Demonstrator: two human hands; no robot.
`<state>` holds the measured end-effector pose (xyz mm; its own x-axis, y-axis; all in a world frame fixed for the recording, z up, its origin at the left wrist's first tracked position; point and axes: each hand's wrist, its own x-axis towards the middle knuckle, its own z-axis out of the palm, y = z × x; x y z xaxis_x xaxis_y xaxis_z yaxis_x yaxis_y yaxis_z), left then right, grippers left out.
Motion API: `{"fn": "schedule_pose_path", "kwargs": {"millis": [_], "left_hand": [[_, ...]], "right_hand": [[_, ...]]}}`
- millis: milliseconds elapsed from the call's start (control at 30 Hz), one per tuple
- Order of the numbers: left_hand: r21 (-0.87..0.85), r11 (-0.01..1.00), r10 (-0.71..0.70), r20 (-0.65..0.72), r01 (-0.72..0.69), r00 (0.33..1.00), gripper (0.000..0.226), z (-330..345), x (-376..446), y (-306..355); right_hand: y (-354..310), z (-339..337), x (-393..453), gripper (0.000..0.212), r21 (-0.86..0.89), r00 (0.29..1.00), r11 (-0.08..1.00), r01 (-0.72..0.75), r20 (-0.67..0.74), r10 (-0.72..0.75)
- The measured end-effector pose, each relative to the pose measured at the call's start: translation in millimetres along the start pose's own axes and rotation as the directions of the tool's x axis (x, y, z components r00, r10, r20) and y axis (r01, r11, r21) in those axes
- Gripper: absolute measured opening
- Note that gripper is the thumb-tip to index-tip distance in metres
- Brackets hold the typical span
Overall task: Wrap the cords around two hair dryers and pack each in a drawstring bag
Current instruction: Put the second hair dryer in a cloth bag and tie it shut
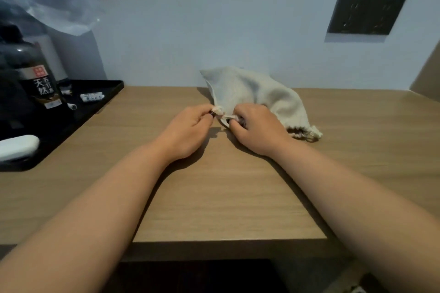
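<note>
Pinching the gathered mouth of the cream drawstring bag [240,93], left hand [188,131] and right hand [257,131] gripped opposite sides; contents hidden.

Bags: two drawstring bags [250,95] on the table [214,197], against the wall [214,19].
Hands: left hand [188,131] and right hand [257,128] just before them.
Tray [104,100]: table's left edge, bottle [40,78] on it.
Socket [366,15]: wall, upper right.

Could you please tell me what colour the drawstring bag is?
Off-white, plain cloth bag; the head view shows it.
</note>
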<state>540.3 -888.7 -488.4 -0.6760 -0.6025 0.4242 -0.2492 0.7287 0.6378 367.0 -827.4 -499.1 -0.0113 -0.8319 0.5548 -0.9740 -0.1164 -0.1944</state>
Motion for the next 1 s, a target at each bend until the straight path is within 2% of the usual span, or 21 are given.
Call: {"fn": "schedule_pose_path", "kwargs": {"millis": [67, 100, 167, 233, 333, 500, 800, 1000], "left_hand": [[0.004, 1.000, 0.007, -0.005, -0.007, 1.000, 0.026, 1.1, 0.5, -5.8], [0.071, 0.997, -0.010, 0.011, 0.009, 1.000, 0.026, 4.2, 1.4, -6.0], [0.309, 0.951, -0.047, 0.033, 0.035, 0.998, 0.030, 11.4, 2.3, -3.1], [0.400, 0.916, -0.047, -0.004, 0.045, 0.999, 0.038, 15.6, 1.9, 1.1], [0.382, 0.923, -0.051, -0.024, 0.056, 0.998, 0.048, 15.6, -0.5, 6.0], [0.314, 0.944, -0.083, -0.054, 0.096, 0.995, 0.054, 15.4, -4.7, 10.1], [0.267, 0.954, -0.098, -0.154, 0.136, 0.983, 0.056, 15.2, -2.3, 4.1], [0.168, 0.956, -0.200, -0.228, 0.241, 0.953, 0.054, 11.1, -2.4, 2.9]], "right_hand": [[-4.8, -0.6, -2.7, 0.012, -0.121, 0.994, 0.987, 0.105, -0.027, -0.109], [-7.5, -0.1, -3.9, 0.011, -0.179, 0.985, 0.972, 0.155, -0.046, -0.166], [-13.3, -1.0, -4.6, 0.012, -0.246, 0.977, 0.953, 0.175, -0.080, -0.199], [-15.5, -2.5, -4.9, 0.008, -0.278, 0.975, 0.949, 0.147, -0.119, -0.185], [-12.6, -1.4, -8.8, 0.004, -0.255, 0.983, 0.964, 0.082, -0.140, -0.120], [-11.5, -4.6, -14.1, 0.010, -0.145, 0.996, 0.989, -0.009, -0.089, -0.004], [-7.4, -6.0, -18.9, 0.015, -0.189, 0.979, 0.974, -0.124, -0.182, 0.089], [-6.5, -6.5, -20.6, 0.022, -0.241, 0.961, 0.936, -0.257, -0.168, 0.220]]}}
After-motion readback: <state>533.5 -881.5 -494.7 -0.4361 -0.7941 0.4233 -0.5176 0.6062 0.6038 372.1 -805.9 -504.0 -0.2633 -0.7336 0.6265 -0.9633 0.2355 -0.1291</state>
